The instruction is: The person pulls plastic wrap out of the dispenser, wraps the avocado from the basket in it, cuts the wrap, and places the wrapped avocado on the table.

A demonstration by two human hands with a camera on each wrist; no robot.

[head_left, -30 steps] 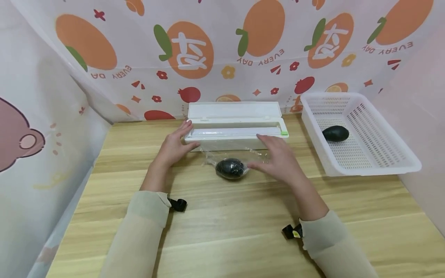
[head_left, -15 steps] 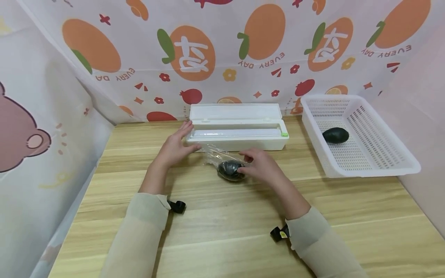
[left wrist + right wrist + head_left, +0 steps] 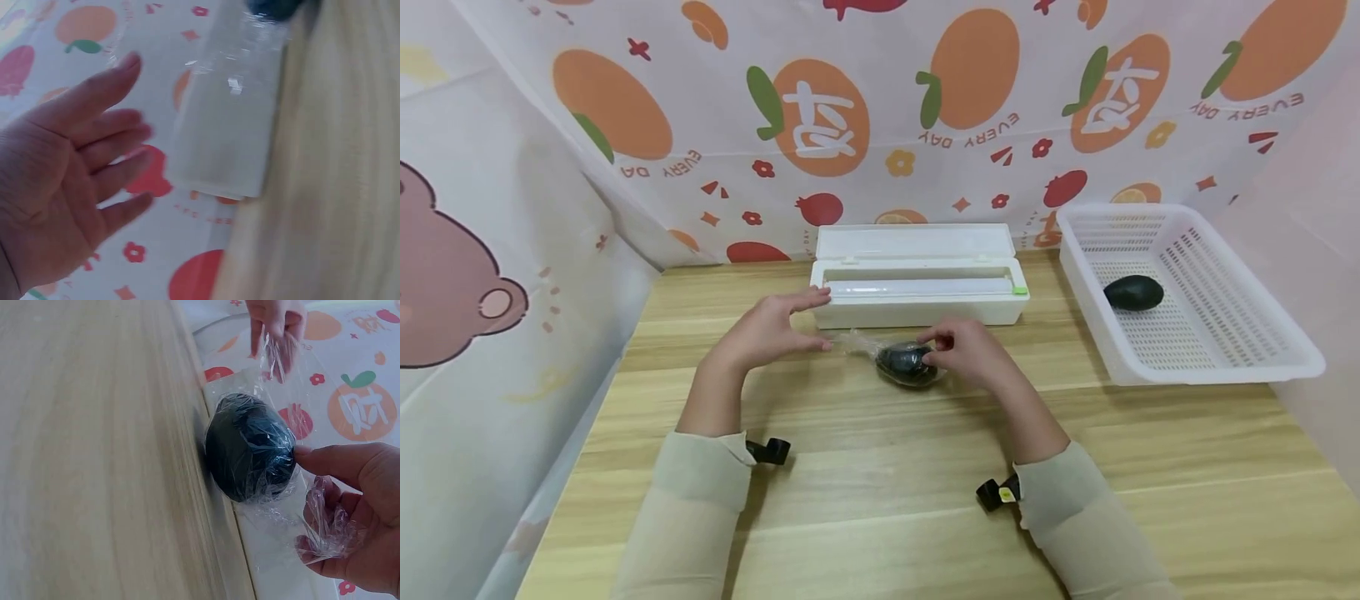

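Lying on the wooden surface (image 3: 880, 467), just in front of the white wrap dispenser (image 3: 920, 287), a dark avocado (image 3: 907, 363) is seen wrapped in clear cling film (image 3: 275, 369). The avocado is touched by the right hand (image 3: 972, 353), whose thumb tip is pressed against the wrapped side in the right wrist view, while a bunched end of the film is pinched in its curled fingers (image 3: 325, 540). The other end of the film is pinched by the fingertips of the left hand (image 3: 765, 331), which is held just left of the avocado and near the dispenser's left end; in the left wrist view its other fingers are spread and nearly straight. The film is stretched loosely between the two hands, which are kept apart with the avocado between them. The dispenser's lid is stood open against the printed fruit curtain (image 3: 880, 108). Right of the dispenser, a white slotted basket (image 3: 1285, 354) is placed, and a second dark avocado (image 3: 1133, 292) is held inside it, well apart from the wrapped one.
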